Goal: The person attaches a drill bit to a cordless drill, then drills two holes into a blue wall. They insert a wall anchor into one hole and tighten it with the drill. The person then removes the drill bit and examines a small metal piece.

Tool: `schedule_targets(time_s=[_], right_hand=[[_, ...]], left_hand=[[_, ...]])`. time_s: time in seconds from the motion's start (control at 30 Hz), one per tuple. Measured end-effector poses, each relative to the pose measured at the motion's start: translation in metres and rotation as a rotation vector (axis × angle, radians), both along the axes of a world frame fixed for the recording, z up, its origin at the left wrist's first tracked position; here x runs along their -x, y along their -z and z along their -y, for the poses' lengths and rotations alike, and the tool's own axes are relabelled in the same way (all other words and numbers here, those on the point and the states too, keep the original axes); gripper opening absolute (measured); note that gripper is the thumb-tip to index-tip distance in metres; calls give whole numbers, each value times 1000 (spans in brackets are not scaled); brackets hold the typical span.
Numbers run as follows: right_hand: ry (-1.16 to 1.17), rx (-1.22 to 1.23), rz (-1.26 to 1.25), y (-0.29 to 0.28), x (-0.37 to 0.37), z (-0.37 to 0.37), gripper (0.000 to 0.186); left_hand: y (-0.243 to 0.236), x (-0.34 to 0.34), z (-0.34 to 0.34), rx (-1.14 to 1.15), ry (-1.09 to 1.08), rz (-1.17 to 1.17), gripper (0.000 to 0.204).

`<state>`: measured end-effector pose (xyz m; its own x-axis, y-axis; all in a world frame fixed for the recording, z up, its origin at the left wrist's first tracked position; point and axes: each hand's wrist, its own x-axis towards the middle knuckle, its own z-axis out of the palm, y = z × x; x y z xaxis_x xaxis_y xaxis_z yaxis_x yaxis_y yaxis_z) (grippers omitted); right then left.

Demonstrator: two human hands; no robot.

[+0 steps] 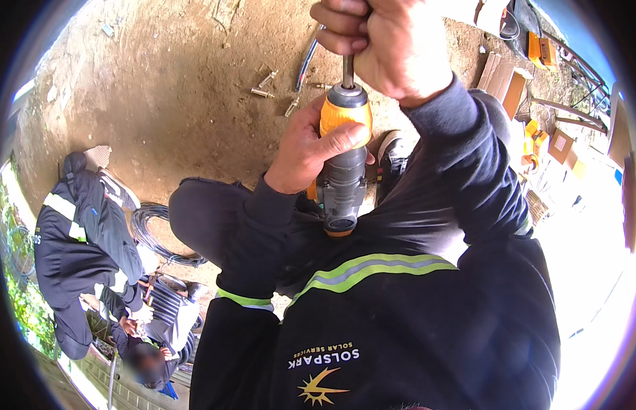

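Orange and grey, the power drill (342, 160) stood upright before our chest. Our left hand (310, 147) closed its grip round the orange collar to steady it, while our right hand (383, 44) clamped the bit shank (347, 71) above, likely seating it. Loose bolts (271, 87) lay on the dirt ground (174, 89) beyond.

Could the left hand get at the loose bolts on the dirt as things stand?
Probably not right now: the left hand is wrapped around the drill, and the bolts lie apart on the ground beyond it, though nothing blocks the way.
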<state>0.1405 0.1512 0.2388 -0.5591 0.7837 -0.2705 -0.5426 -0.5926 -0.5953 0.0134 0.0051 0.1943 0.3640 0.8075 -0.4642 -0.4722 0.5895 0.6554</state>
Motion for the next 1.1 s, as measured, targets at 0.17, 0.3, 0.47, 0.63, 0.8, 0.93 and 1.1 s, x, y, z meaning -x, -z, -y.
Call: schedule_targets(time_s=[0.17,0.3,0.47,0.63,0.8,0.93,1.1], right_hand=[[101,56,296,-1,5,12,32],[114,-48,361,0,1,17,31],[-143,113,-147,5,-11,8,31],[-51,102,34,1,-8,19,32],[-15,166,89,0,-3,25,30],[-83,229,76,11,1,31,28],[-125,104,186,25,0,31,26]], left_hand=[[-2,-2,7,32,-12,-57,40],[0,-5,12,33,-48,-14,32],[2,-7,18,36,-55,8,32],[3,-7,20,30,-58,-23,31],[5,-8,25,-10,-29,-171,33],[3,0,29,87,-6,-154,38],[9,2,34,63,-33,-150,41]])
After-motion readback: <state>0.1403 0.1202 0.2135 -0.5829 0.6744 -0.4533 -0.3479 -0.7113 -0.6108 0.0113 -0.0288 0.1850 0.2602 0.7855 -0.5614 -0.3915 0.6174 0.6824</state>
